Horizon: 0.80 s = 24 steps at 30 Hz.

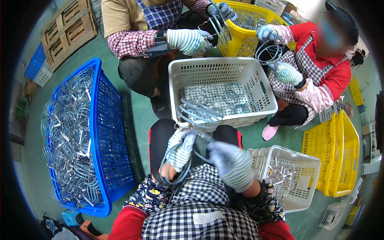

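My left hand [182, 148], in a striped knit glove, is closed on a grey cable loop [176, 182] that hangs over my wrist. Small metal fittings show above its fingers. Just right of it, my gloved right hand [233, 166] is smeared by motion; one strand of the cable runs toward its fingers, whose grip I cannot make out. Past my hands, a bundle of looped cables [196, 114] lies over the near rim of a white basket [174, 88]. More coiled cables [236, 94] rest on that basket's floor.
A blue basket [114, 136] heaped with cables and metal parts stands at left. At right are a white crate [314, 164] of metal pieces and stacked yellow baskets [346, 160]. Two gloved co-workers handle cables beyond, near a yellow tub [236, 44]. A wooden pallet [66, 32] leans far left.
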Available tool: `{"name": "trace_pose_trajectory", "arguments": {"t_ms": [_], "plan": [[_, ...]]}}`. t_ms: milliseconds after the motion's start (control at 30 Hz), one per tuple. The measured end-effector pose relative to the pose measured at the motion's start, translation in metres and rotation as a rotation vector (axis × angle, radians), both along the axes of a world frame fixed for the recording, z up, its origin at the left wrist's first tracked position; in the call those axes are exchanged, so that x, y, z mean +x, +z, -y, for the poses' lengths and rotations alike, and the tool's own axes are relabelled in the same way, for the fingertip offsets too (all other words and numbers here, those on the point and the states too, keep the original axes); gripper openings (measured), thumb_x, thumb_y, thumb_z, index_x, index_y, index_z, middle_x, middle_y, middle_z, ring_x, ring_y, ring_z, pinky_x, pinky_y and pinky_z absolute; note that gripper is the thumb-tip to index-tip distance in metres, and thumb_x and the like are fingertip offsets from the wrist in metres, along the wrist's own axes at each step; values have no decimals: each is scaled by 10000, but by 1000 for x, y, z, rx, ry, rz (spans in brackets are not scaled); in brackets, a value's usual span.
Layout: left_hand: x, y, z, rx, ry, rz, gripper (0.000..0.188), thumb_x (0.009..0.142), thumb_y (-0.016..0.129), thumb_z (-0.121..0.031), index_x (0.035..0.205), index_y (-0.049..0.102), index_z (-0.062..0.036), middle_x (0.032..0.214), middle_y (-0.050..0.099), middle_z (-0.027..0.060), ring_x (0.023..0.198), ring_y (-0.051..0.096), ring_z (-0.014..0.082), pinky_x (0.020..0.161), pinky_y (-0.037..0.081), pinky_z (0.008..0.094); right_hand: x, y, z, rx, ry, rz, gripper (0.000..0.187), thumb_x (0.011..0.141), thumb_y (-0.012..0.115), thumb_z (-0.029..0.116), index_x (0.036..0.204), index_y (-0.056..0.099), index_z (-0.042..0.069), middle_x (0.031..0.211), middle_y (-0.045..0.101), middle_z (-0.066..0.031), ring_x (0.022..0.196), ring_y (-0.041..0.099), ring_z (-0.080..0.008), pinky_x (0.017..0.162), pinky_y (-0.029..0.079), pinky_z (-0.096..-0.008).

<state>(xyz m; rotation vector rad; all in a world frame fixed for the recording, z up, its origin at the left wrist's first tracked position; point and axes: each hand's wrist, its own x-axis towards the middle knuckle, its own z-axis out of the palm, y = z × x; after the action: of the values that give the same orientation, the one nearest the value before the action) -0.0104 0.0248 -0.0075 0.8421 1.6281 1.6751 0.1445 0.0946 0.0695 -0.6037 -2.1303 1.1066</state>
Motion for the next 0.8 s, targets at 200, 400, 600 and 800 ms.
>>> {"name": "trace_pose_trajectory", "arguments": {"t_ms": [200,400,600,800], "plan": [[0,-4,11,133,-152,-99,225,890,526,-194,865,625,6,835,593,96,742,560,210,681,451,311,20,49,-32,-327,-372,-158,240,860,540,13,1091,604,19,679,582,-22,537,500,-59,499,407,-202],[4,6,18,-12,-225,-150,181,823,619,-78,985,595,-2,863,632,58,745,602,143,664,462,227,12,39,-64,-427,-445,-70,224,885,552,116,1055,620,-12,606,575,-19,509,485,-49,477,369,-181],[11,13,15,123,-214,-176,169,819,607,-32,985,590,-3,819,612,3,716,545,63,654,436,194,18,25,-69,-533,-399,6,223,865,590,118,1015,628,-42,608,591,-27,517,513,-59,499,389,-187],[10,2,22,30,-128,49,301,820,644,-159,1046,571,26,851,611,24,695,553,62,619,456,185,20,8,-68,-583,-350,-23,216,851,608,125,993,634,-34,682,627,-45,558,544,-65,494,393,-190]]}}
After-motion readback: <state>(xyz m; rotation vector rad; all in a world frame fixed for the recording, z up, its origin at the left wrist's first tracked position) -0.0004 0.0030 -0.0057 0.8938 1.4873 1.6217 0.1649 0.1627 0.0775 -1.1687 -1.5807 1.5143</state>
